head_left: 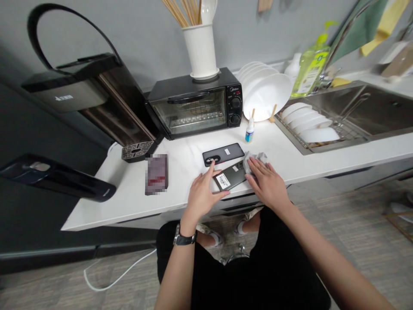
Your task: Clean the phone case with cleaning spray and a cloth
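Note:
A dark phone (230, 175) lies back up at the counter's front edge, with a white barcode sticker near its left end. My left hand (201, 193) steadies that end, thumb along the near edge and forefinger along the far edge. On the phone's right end, my right hand (266, 183) presses a crumpled grey cloth (258, 158) under its fingers, hiding part of the phone. Just behind lies a black phone case (224, 153) with camera cutouts at its left. A small white spray bottle (249, 131) with a blue label stands beyond the cloth.
A toaster oven (196, 107) carrying a white utensil pot (201, 51) backs the counter. White plates (266, 94), a soap bottle (311, 64) and a sink (371, 107) are right. Left are a black drink machine (106, 99), a dark cylinder (64, 178) and a blurred-out packet (157, 174).

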Motion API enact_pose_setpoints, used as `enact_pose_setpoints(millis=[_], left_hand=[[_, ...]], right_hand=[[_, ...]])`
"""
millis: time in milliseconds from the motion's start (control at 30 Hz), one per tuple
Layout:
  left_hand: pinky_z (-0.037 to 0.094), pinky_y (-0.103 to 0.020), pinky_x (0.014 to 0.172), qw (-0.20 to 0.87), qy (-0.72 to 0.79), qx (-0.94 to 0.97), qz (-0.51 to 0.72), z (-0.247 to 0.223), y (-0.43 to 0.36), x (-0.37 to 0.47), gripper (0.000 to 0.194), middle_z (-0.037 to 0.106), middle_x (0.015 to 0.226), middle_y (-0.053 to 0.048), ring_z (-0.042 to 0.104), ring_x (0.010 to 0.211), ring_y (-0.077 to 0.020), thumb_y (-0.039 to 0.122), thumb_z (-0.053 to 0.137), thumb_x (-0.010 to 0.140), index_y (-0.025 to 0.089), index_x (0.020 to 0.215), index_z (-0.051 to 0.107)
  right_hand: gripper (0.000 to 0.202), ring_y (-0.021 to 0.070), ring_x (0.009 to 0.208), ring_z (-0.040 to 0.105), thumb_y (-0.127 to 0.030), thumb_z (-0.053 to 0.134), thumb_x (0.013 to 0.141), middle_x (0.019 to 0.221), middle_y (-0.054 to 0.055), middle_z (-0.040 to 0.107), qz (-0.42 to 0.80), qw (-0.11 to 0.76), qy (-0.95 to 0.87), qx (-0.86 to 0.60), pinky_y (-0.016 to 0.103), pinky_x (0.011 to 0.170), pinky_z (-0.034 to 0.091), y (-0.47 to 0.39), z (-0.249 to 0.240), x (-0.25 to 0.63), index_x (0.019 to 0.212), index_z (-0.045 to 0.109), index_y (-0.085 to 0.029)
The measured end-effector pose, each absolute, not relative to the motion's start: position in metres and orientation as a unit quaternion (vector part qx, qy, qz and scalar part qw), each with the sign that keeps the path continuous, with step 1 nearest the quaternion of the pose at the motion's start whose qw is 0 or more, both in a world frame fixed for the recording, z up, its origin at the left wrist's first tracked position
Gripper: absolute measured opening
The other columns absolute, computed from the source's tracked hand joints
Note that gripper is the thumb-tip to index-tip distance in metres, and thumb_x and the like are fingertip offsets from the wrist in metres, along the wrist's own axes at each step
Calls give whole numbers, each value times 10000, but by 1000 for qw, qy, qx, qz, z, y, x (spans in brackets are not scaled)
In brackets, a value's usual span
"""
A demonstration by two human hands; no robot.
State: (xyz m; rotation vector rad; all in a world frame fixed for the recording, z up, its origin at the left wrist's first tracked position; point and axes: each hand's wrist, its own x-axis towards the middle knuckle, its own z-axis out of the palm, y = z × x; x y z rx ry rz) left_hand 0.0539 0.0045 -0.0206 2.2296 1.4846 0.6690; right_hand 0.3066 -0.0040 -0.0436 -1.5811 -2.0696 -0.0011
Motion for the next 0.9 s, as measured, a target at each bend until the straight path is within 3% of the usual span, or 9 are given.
enact_pose_setpoints(millis=[133,267,367,500,667,900], left_hand=[[348,-543,1256,189,525,795,238,-23,4,53,1130,640,1506,-51,590,1403,-290,367,827,857,360,1688,62],[333,-522,1273,170,537,800,209,-27,4,50,1064,597,1546,-102,569,1432,-290,233,738,881,289,1698,59],[326,-510,1278,163,544,800,196,-26,3,50,1093,578,1563,-110,572,1429,-287,198,753,849,282,1698,70],[322,-535,1270,174,523,805,219,-21,2,53,1133,627,1520,-65,559,1438,-282,341,809,863,337,1691,36],[341,-562,1248,169,520,807,222,-21,3,53,1144,640,1505,-66,560,1435,-295,436,821,862,351,1688,34],[319,-505,1284,165,529,809,199,-22,1,51,1034,566,1579,-86,542,1461,-265,235,713,894,305,1698,67]], right_hand=[[602,362,1500,479,-470,429,1084,1576,188,535,0,283,-770,-571,587,1247,362,1,-41,268,1519,547,-70],[614,319,1507,477,-469,453,1074,1588,183,523,53,279,-831,-479,531,1269,359,-30,-36,218,1531,529,-65],[529,265,1499,493,-390,424,1089,1585,120,545,84,272,-848,-447,506,1275,362,-48,-34,225,1534,536,-128],[487,259,1506,485,-344,379,1106,1593,66,538,57,259,-828,-494,550,1261,372,-37,-38,279,1549,524,-204],[523,327,1503,482,-361,435,1083,1592,127,527,1,264,-775,-574,585,1245,377,-3,-41,300,1543,529,-131],[536,290,1491,502,-377,499,1036,1570,149,553,87,274,-845,-451,546,1287,322,-35,-31,222,1499,573,-119]])
